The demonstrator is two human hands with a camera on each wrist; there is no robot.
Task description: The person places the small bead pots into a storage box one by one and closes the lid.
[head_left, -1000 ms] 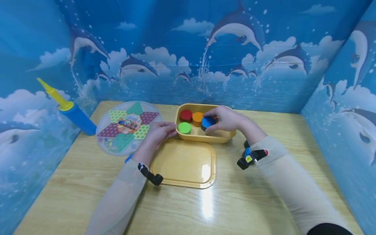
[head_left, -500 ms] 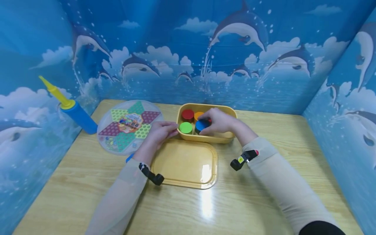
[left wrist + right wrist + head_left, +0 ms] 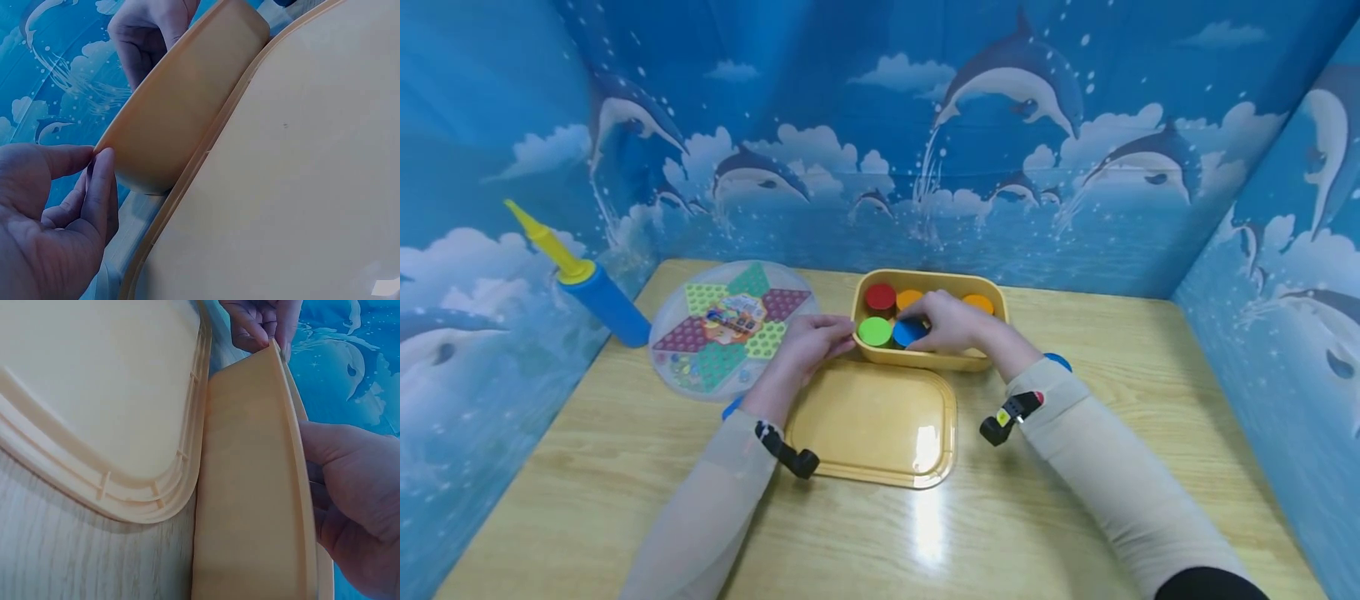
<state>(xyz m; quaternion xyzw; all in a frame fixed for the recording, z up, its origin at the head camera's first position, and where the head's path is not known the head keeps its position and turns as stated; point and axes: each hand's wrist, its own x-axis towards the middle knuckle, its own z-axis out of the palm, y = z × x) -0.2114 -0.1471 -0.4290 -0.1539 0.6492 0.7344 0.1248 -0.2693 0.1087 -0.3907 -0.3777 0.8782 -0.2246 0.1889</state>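
My left hand [image 3: 808, 342] pinches the left end of the yellow plastic box [image 3: 955, 362] at its rim; in the left wrist view thumb and fingertips meet at that corner. Reaching into the box from the right, my right hand [image 3: 955, 323] grips a round tub with a blue lid [image 3: 909, 332]. Beside this tub sits a green-topped one [image 3: 875, 332], with a red one [image 3: 881, 297] and an orange one [image 3: 908, 297] behind. Another orange top [image 3: 978, 302] shows at the box's right. In the right wrist view the box wall [image 3: 250, 487] hides the fingertips and tubs.
A yellow lid [image 3: 872, 421] lies flat in front of the box. To the left are a round Chinese checkers board [image 3: 730, 325] and a blue hand pump [image 3: 610, 308] with a yellow nozzle. A blue round thing [image 3: 1058, 361] shows behind the right sleeve.
My right hand has moved left inside the box, bringing the blue-lidded tub beside the green one. The right-hand orange top has come into view. My left hand stays at the rim.
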